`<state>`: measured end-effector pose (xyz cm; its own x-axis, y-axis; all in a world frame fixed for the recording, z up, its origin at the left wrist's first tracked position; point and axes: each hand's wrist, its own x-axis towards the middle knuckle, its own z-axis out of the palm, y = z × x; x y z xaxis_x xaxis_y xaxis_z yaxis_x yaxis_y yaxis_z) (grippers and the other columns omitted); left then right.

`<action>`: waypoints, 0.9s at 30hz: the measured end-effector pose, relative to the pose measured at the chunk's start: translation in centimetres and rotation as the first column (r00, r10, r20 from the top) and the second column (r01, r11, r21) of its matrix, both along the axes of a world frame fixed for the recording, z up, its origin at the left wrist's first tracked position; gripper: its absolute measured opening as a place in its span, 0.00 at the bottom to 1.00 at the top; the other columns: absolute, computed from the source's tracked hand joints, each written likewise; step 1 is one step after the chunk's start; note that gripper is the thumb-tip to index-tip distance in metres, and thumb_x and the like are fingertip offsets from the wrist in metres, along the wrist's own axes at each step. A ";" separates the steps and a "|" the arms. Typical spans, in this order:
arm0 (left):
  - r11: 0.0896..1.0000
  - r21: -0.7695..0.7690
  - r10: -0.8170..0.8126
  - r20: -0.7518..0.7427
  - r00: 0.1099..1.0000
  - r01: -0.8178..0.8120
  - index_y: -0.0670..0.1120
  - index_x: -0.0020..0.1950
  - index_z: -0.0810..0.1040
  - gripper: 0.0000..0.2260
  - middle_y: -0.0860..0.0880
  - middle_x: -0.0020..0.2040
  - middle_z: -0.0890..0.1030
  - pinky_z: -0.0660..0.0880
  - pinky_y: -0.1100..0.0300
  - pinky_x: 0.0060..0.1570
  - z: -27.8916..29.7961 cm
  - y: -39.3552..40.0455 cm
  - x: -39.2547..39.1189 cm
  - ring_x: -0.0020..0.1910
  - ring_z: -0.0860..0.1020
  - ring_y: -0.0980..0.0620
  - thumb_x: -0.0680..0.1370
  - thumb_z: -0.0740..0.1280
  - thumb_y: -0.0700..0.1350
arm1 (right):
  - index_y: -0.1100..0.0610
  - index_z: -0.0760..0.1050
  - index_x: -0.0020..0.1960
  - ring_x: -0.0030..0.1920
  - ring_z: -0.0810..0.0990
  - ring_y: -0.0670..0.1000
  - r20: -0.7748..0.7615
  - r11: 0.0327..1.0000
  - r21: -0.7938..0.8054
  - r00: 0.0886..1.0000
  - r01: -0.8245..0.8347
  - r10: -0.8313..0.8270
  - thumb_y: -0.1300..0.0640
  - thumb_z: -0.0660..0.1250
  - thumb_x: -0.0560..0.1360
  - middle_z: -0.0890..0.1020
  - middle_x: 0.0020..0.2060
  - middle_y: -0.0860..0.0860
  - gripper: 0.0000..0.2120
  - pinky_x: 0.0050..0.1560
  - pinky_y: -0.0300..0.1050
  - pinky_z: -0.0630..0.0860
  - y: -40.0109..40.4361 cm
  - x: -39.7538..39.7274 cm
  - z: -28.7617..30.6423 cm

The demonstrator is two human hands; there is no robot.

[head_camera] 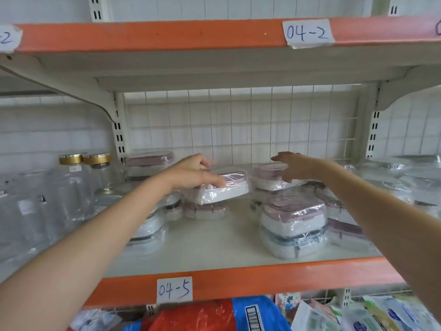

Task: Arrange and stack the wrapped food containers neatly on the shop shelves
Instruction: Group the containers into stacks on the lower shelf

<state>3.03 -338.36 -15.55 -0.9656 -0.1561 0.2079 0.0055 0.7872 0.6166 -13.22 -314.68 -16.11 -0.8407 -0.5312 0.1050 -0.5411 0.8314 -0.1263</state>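
Hands on wrapped containers: left hand [195, 172] gripping a tilted container [222, 187], right hand [292, 167] loosely spread over the rear stack [270, 177].

A white paper label [307, 32] on the top shelf's orange edge [167, 35] says "04-2". Another label [174, 289] on the lower orange edge [262, 277] says "04-5". A cut-off label [8, 38] at far left shows "-2".

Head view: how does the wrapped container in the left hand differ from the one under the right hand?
The left container is tilted and held off the shelf; the right container sits level atop a stack. The left hand grips its container with curled fingers; the right hand lies on its container with straighter fingers. Both containers are white with pinkish lids, in clear wrap.
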 end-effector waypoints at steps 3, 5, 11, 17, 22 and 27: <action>0.998 0.059 0.009 0.081 0.997 -0.014 0.49 0.63 0.70 0.35 0.53 0.59 0.74 0.77 0.60 0.50 -1.4 -1.5 1.2 0.54 0.77 0.55 0.61 0.79 0.54 | 0.52 0.52 0.77 0.72 0.57 0.56 -0.078 0.977 0.212 0.997 0.017 0.000 0.56 0.68 0.71 0.58 0.75 0.51 0.40 0.70 0.54 0.61 -0.7 -1.0 -1.6; 1.000 0.027 -0.009 0.153 0.988 0.005 0.49 0.67 0.69 0.36 0.52 0.64 0.71 0.75 0.61 0.52 -2.9 -1.7 1.9 0.59 0.73 0.54 0.64 0.79 0.52 | 0.49 0.53 0.76 0.69 0.60 0.56 -0.179 0.984 0.156 0.982 0.080 -0.051 0.48 0.72 0.68 0.64 0.70 0.51 0.42 0.67 0.56 0.62 -0.9 -1.0 -2.1; 0.968 -0.239 0.003 0.292 0.956 0.070 0.49 0.73 0.63 0.34 0.54 0.69 0.68 0.66 0.63 0.62 -7.2 -1.1 2.3 0.65 0.68 0.56 0.71 0.75 0.50 | 0.53 0.66 0.66 0.67 0.59 0.55 -0.227 0.994 0.109 0.974 0.017 0.008 0.39 0.72 0.66 0.64 0.66 0.53 0.36 0.63 0.57 0.63 -1.8 -0.3 -1.5; 0.874 -0.467 0.015 0.300 0.954 0.133 0.44 0.67 0.72 0.24 0.48 0.64 0.74 0.72 0.54 0.61 -7.5 -1.1 2.3 0.60 0.74 0.50 0.73 0.72 0.47 | 0.58 0.58 0.68 0.60 0.66 0.56 -0.022 0.995 -0.101 1.000 -0.011 0.009 0.43 0.75 0.66 0.69 0.62 0.56 0.40 0.59 0.51 0.68 -2.2 -0.9 -2.1; 0.813 -0.573 0.058 0.251 0.966 0.100 0.45 0.69 0.71 0.24 0.47 0.68 0.73 0.69 0.54 0.64 -8.0 -2.0 2.2 0.66 0.71 0.49 0.75 0.70 0.49 | 0.50 0.57 0.72 0.65 0.62 0.57 -0.131 0.998 -0.050 0.991 -0.023 0.016 0.38 0.74 0.64 0.65 0.65 0.54 0.44 0.64 0.60 0.65 -4.1 0.1 -1.5; 0.828 -0.550 0.048 0.262 0.964 0.108 0.50 0.75 0.64 0.29 0.50 0.75 0.65 0.62 0.54 0.70 -8.2 -2.4 2.4 0.72 0.64 0.50 0.76 0.69 0.50 | 0.47 0.60 0.70 0.66 0.61 0.56 -0.254 0.986 0.003 0.953 -0.169 0.165 0.35 0.71 0.63 0.66 0.65 0.51 0.41 0.64 0.66 0.59 -11.1 2.5 -1.6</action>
<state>5.42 -340.77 -23.70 -0.9982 -0.0597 -0.0026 -0.0597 0.9966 0.0570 -10.76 -325.76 -17.70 -0.6851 -0.6577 0.3132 -0.6881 0.7254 0.0180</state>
